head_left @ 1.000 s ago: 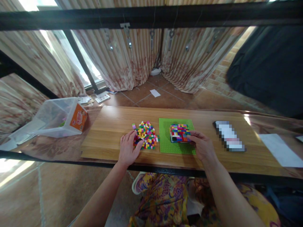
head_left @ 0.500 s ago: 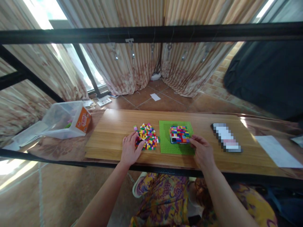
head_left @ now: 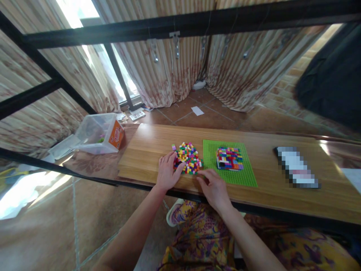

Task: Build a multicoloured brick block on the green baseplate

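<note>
Brown wooden desk: beige curtains at twelve
Clear plastic box: ten o'clock, green bits inside
Left hand: spread, at multicoloured bricks
Right hand: can't tell

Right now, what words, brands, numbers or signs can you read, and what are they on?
None can be read clearly.
Orange label on the clear plastic box: pale lettering, too blurred.
Phone: screen pixelated, unreadable.
White booklet on the floor: dark marks, too small.
Loose toy bricks: no lettering visible.

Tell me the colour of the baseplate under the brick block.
The baseplate is bright green; head view shows best.
</note>
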### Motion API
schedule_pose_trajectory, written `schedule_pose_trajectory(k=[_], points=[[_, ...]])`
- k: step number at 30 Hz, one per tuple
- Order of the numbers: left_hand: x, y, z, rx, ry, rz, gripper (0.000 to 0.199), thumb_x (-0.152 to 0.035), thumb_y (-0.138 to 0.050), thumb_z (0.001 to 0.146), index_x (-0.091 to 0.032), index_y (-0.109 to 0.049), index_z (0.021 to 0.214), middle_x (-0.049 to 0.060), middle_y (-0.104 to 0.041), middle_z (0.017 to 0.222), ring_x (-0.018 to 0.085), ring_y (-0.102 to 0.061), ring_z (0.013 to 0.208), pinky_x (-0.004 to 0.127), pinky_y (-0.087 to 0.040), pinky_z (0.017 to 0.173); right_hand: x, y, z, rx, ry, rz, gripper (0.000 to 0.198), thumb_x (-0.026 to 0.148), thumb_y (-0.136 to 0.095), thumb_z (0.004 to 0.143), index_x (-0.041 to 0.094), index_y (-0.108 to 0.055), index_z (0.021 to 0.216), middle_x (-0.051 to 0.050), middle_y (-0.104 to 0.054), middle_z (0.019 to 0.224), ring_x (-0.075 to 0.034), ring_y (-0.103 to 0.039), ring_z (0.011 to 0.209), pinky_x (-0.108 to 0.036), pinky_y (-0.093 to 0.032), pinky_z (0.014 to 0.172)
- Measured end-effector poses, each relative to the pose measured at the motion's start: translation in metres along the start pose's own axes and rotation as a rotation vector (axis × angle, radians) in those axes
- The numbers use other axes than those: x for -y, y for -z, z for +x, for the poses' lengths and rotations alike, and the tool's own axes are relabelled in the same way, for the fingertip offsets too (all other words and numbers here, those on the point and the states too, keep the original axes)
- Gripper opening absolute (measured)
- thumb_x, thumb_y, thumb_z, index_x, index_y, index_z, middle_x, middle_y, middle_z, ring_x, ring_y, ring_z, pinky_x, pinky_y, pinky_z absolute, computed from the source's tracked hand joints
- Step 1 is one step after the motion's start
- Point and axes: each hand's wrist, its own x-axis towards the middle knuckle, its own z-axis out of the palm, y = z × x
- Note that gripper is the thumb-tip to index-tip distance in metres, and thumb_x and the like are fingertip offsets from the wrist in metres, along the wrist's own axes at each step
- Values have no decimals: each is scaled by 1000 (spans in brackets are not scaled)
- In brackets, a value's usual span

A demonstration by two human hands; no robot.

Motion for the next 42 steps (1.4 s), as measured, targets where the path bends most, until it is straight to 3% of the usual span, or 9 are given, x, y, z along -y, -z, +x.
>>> schedule_pose_trajectory(k=[5, 9, 16, 24, 32, 38, 42], points=[[1, 0, -1, -2, 0, -13, 48, -47, -51, 96, -16, -55, 132, 16, -60, 137, 28, -53, 130, 47, -37, 111, 3, -14, 6, 7, -4, -291, 13, 28, -60, 92, 20, -70, 93, -10, -69, 95, -26, -63, 91, -38, -50, 80], [1, 0, -1, 4, 3, -14, 49, -47, -51, 96, -15, -55, 133, 17, -59, 138, 29, -53, 131, 48, -36, 112, 6, -16, 9, 12, -21, -363, 13, 27, -59, 93, 20, -69, 89, -9, -68, 93, -25, -62, 91, -35, -48, 78], [0, 0, 0, 11, 12, -2, 50, -48, -50, 96, -15, -54, 134, 17, -59, 138, 29, -52, 131, 50, -35, 113, 2, -9, 5, -46, -21, -244, 19, 22, -51, 95, 22, -67, 85, -6, -69, 90, -21, -63, 87, -33, -47, 77], [0, 1, 0, 7, 11, -4, 47, -47, -51, 96, -18, -55, 133, 16, -60, 137, 29, -53, 130, 50, -35, 113, -4, -5, 1, -43, 18, -273, 20, 27, -51, 96, 23, -70, 102, -8, -69, 100, -24, -62, 93, -37, -49, 80], [2, 0, 0, 1, -4, 3, 47, -46, -52, 96, -16, -56, 132, 17, -60, 137, 29, -54, 129, 49, -37, 111, 3, -9, 3, 9, 50, -328, 17, 23, -55, 93, 23, -72, 92, -9, -66, 99, -25, -58, 91, -38, -48, 82], [3, 0, 1, 0, -18, 8, 45, -46, -51, 96, -17, -56, 131, 16, -61, 136, 29, -55, 127, 50, -39, 110, 2, -5, 3, 20, 5, -166, 14, 17, -54, 89, 22, -66, 87, -6, -69, 91, -23, -62, 89, -37, -48, 80], [3, 0, 1, -5, -25, 7, 45, -46, -51, 96, -17, -57, 130, 16, -62, 134, 30, -56, 126, 50, -40, 109, -6, 10, 1, -39, -88, -16, 14, 23, -53, 89, 22, -67, 87, -5, -71, 87, -21, -65, 81, -34, -49, 74]])
